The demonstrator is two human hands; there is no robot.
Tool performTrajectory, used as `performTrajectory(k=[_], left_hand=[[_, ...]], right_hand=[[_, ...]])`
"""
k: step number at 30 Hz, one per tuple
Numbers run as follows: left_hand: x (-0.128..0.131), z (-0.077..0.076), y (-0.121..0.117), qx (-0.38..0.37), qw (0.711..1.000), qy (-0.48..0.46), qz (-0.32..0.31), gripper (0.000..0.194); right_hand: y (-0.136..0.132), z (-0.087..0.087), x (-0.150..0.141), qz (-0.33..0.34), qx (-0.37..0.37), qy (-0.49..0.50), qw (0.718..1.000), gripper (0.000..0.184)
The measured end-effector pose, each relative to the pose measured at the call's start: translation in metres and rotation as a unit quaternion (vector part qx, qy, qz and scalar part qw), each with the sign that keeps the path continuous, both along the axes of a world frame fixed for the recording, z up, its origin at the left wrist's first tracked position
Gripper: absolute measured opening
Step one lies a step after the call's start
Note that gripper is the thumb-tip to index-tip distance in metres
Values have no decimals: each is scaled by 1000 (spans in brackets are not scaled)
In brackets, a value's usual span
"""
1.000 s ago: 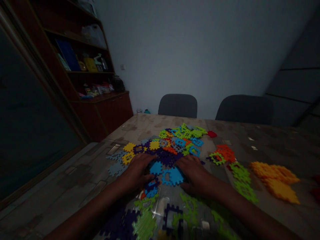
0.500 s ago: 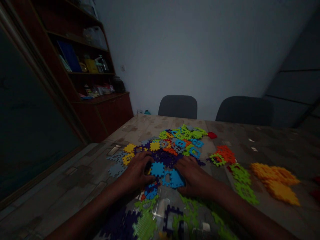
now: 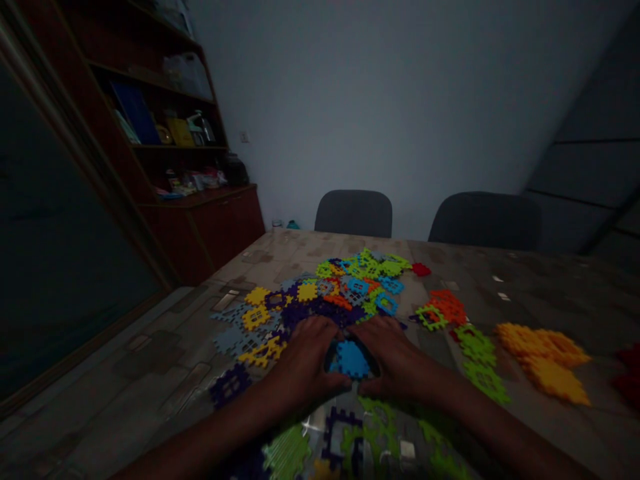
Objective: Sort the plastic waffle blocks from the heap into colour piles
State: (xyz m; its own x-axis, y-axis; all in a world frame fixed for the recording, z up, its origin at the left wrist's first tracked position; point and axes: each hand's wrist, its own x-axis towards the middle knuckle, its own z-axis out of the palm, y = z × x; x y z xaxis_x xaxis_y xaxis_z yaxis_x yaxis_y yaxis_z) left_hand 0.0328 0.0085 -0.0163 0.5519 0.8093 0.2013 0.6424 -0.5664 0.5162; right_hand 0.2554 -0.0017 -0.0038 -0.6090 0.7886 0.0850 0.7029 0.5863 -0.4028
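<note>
The blue interlocking plastic pieces (image 3: pixel 351 360) now sit gathered in one small heap, ringed by both hands on the surface. A moment earlier they lay looser, with a gap between the hands. The left hand (image 3: pixel 303 357) and the right hand (image 3: pixel 393 352) have since closed in, and they meet above the heap and again nearly at its near side. Both are palm down with the fingers curved inward, clamping the blue heap from either side, and part of it shows through the opening between them. Both forearms reach in from the near edge of the view and angle toward each other.

Just beyond the hands lies the main spread of multicoloured pieces (image 3: pixel 345 287), with green, blue, orange and purple ones overlapping. Left of the hands are yellow pieces (image 3: pixel 261 353) and grey-blue pieces (image 3: pixel 235 341). A purple square frame piece (image 3: pixel 229 385) now lies in the open beside the left forearm.

To the right, sorted groups lie apart on the patterned surface (image 3: pixel 560 287): red-orange pieces (image 3: pixel 449 307), green pieces (image 3: pixel 477 347) and a yellow-orange stack (image 3: pixel 543 357). Nearer the person, a clear plastic bag (image 3: pixel 350 443) lies under more green and purple pieces. Two dark chairs (image 3: pixel 353 213) stand beyond the far edge, beside a wooden shelf unit (image 3: pixel 200 230).
</note>
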Motion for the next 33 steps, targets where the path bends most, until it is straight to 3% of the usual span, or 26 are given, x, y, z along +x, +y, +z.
performTrajectory(k=[3, 9, 15, 21, 27, 33], left_hand=[[3, 0, 1, -6, 1000, -9, -8, 61], [-31, -6, 6, -6, 999, -40, 12, 20], [-48, -25, 8, 34, 996, -81, 18, 21], [-47, -28, 11, 76, 991, -106, 24, 23], [-49, -31, 11, 112, 988, -101, 30, 21], [-58, -37, 18, 172, 980, -95, 17, 23]], right_hand=[[-1, -1, -4, 4, 15, -9, 1000, 62], [4, 1, -11, 25, 36, -65, 997, 56], [11, 3, -15, 67, 41, -88, 993, 46], [7, 7, -12, 60, 44, -33, 997, 48], [-5, 24, 15, 63, 22, 5, 998, 52], [-40, 38, 71, 8, 2, -16, 1000, 43]])
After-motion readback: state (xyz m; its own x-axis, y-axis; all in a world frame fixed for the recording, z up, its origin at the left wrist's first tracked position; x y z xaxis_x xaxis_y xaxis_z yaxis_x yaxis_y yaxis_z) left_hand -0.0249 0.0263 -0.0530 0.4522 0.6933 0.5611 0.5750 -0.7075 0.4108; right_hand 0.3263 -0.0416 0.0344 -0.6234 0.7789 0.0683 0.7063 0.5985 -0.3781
